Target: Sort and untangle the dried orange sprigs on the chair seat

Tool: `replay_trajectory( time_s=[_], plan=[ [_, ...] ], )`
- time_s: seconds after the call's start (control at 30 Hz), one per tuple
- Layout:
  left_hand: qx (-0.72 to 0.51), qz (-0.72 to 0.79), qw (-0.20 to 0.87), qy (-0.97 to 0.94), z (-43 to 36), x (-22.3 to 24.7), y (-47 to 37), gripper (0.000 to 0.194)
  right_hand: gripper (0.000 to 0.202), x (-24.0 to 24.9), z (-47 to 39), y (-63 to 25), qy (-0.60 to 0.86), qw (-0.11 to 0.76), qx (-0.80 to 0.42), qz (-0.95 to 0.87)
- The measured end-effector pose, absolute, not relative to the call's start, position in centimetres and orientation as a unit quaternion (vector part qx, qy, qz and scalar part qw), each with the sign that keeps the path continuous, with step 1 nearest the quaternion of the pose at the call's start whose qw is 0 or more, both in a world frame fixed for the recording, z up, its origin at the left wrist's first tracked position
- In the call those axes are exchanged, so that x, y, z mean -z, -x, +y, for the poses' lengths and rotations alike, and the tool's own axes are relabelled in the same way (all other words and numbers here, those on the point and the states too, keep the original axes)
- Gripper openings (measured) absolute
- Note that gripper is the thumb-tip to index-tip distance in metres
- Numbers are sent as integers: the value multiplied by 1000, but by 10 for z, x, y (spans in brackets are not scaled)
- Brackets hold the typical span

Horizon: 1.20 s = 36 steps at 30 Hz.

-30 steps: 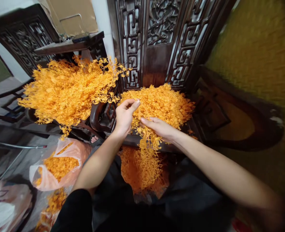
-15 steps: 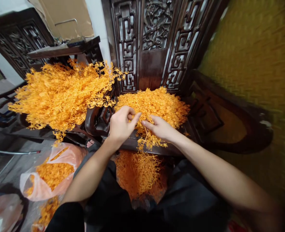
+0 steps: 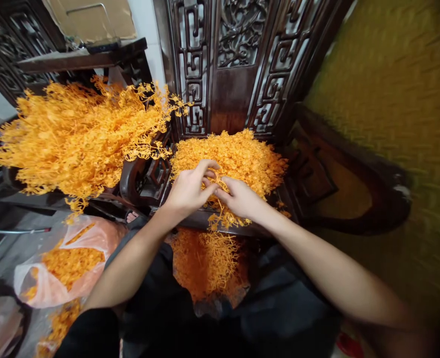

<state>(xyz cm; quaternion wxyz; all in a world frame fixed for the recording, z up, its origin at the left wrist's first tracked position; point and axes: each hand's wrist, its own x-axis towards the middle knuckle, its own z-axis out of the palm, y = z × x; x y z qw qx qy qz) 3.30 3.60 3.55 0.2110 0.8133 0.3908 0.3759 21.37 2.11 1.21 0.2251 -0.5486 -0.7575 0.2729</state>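
A heap of orange, finely branched sprigs [image 3: 230, 149] covers the seat of a dark carved wooden chair [image 3: 232, 94]. Over its front part, my left hand [image 3: 193, 186] has its fingers curled, with thumb and fingertips close to those of my right hand [image 3: 238, 196]. The right hand's thumb and fingers are pinched together. Whatever lies between the fingertips of either hand is too small to make out. A few orange sprigs [image 3: 225, 219] hang over the seat's front edge just below the hands.
A larger orange pile [image 3: 74, 139] lies at the left beside the chair's armrest [image 3: 130, 181]. A pink plastic bag [image 3: 111, 238] with orange pieces stands on the floor. More sprigs [image 3: 220, 258] sit below the seat, between the legs.
The view has shifted, so the left pile and bag sit further left. My hands have come closer together, and the left fingers reach over towards the right hand's fingertips.
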Motion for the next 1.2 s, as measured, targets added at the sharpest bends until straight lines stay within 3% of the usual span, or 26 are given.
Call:
replay_trajectory(
  time_s=[0.13,0.23,0.3,0.37,0.5,0.67,0.73,0.87,1.03,1.2],
  plan=[
    [-400,424,231,-779,27,-36,-39,22,14,-16,18,-214,584,161,-128,-785],
    [-452,415,356,-705,21,-47,-37,24,17,-12,30,-230,625,101,-22,-774],
    [-476,410,434,-646,28,-50,-32,28,16,-7,44,-250,665,89,-19,-741],
    [-490,424,439,-622,46,-43,-26,25,17,0,57,-272,690,104,-65,-713],
    [-449,461,306,-701,92,-11,-20,5,40,7,68,-295,646,165,-246,-704],
    [-370,414,139,-820,92,-11,-28,55,47,9,63,-281,568,238,-448,-648],
    [-318,332,108,-881,75,-22,-37,61,40,9,61,-273,554,247,-488,-628],
    [-235,212,112,-942,52,-22,-52,49,25,7,55,-262,474,245,-563,-631],
    [-216,264,138,-930,40,-4,-42,27,30,-5,43,-258,396,152,-621,-659],
    [-247,285,217,-900,20,-3,-28,47,39,-8,34,-252,396,108,-606,-681]
  ],
)
